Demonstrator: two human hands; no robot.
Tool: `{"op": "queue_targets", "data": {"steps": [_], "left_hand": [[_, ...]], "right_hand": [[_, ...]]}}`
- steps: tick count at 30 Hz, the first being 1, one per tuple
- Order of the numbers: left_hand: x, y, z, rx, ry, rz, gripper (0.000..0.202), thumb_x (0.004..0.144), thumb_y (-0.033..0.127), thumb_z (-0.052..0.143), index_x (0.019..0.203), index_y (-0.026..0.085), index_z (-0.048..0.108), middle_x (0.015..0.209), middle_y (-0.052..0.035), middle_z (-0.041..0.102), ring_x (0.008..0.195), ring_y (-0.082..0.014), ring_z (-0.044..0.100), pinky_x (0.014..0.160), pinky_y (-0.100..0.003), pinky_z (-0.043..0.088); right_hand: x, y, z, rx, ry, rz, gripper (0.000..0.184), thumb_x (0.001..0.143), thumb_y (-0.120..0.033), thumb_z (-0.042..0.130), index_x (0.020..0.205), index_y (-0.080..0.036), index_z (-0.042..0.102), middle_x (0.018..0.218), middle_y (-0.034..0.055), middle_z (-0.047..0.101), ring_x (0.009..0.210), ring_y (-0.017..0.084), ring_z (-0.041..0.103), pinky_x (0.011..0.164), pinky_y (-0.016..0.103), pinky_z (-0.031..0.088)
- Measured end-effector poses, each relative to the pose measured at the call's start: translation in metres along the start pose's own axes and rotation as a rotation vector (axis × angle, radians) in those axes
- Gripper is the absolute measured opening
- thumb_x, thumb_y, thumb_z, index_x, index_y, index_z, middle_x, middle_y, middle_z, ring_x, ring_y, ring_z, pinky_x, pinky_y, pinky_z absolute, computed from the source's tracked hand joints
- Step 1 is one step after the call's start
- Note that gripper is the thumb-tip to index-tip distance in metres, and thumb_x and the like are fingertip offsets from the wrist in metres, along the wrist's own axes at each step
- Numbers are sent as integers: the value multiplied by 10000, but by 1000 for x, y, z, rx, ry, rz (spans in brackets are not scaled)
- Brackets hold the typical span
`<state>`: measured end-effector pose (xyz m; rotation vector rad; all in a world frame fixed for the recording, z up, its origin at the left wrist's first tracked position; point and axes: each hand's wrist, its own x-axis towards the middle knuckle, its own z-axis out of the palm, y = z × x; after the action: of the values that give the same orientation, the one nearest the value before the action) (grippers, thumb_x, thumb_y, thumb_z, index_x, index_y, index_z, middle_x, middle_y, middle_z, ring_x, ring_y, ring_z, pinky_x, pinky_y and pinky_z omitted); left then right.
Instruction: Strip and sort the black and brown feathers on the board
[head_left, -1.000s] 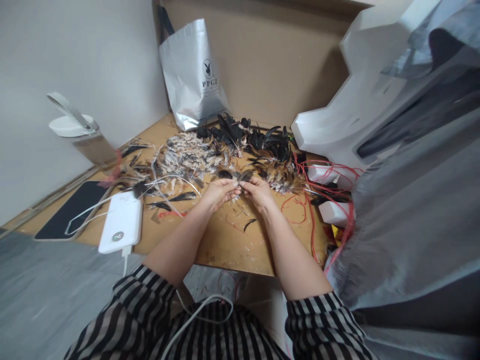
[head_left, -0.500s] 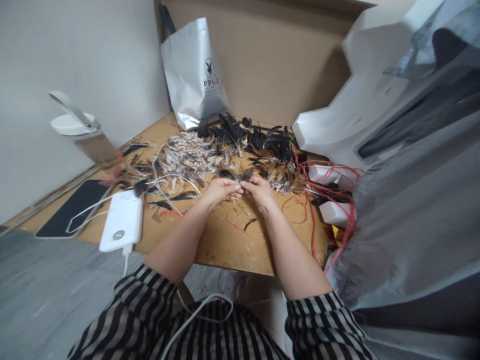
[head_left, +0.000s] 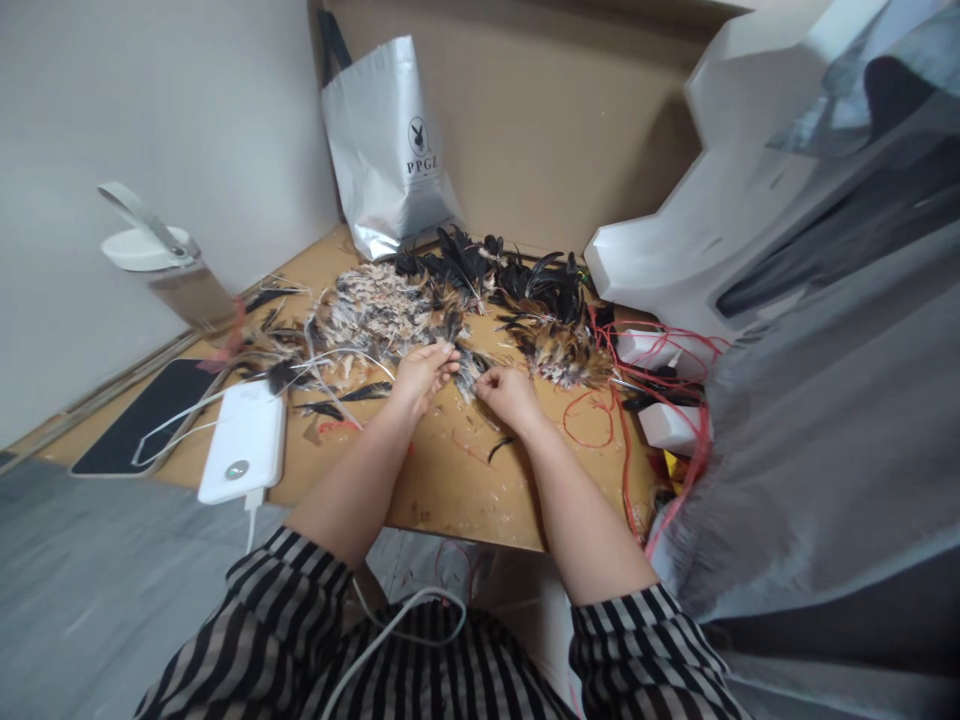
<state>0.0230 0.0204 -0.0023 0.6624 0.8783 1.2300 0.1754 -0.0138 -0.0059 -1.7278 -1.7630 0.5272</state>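
Observation:
My left hand [head_left: 426,376] is closed in a pinch, with a dark feather [head_left: 451,326] standing up from its fingertips. Curled just to its right, my right hand [head_left: 511,396] has thumb and forefinger together at the edge of a small grey-and-dark feather tuft [head_left: 470,373]. What lies in that pinch is too small to make out. Behind my left hand spreads a pale heap of feathers [head_left: 382,300]. Brown feathers [head_left: 566,350] are bunched beyond my right hand, and black feathers [head_left: 540,280] lie at the back.
On the left are a white power bank [head_left: 244,445] with cables, a dark phone-like slab [head_left: 146,420] and a lidded cup [head_left: 184,285]. A silver bag [head_left: 386,150] stands behind. Red cords [head_left: 622,440] and white power strips [head_left: 671,425] lie at right, beside grey cloth [head_left: 825,400].
My hands, which were together over a dark feather tuft, have come apart. The left moved slightly left with a feather; the right dropped a little beside the grey tuft now exposed between them.

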Motion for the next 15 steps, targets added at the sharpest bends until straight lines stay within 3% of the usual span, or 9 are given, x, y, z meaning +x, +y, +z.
{"op": "queue_targets", "data": {"steps": [3,6,11,15], "left_hand": [[-1,-1,1,4,0,-6,99,691,180,672,720,112,607,672,-24,643,492,-39,561,416,-118,380],[-3,0,3,-10,14,-27,103,687,173,676,719,113,599,665,-19,638,477,-36,554,410,-118,380],[-2,0,3,-28,16,-39,97,692,169,673,732,116,603,671,-21,645,480,-35,558,406,-110,377],[0,-5,0,-10,-38,-70,95,691,172,676,733,113,615,702,-40,657,517,-53,584,418,-115,398]], "right_hand": [[-3,-3,0,-137,-24,2,104,640,-263,576,613,-204,657,613,14,635,567,127,527,545,231,335],[-1,-3,-1,-96,-4,-5,122,639,-230,542,596,-189,648,606,20,636,571,127,536,553,227,352],[2,-4,-7,345,-28,187,81,590,-228,553,597,-164,604,454,-28,541,394,81,437,419,199,311],[1,-11,-14,654,-76,295,108,576,-259,583,608,-157,572,526,-13,587,343,57,401,339,183,249]]}}
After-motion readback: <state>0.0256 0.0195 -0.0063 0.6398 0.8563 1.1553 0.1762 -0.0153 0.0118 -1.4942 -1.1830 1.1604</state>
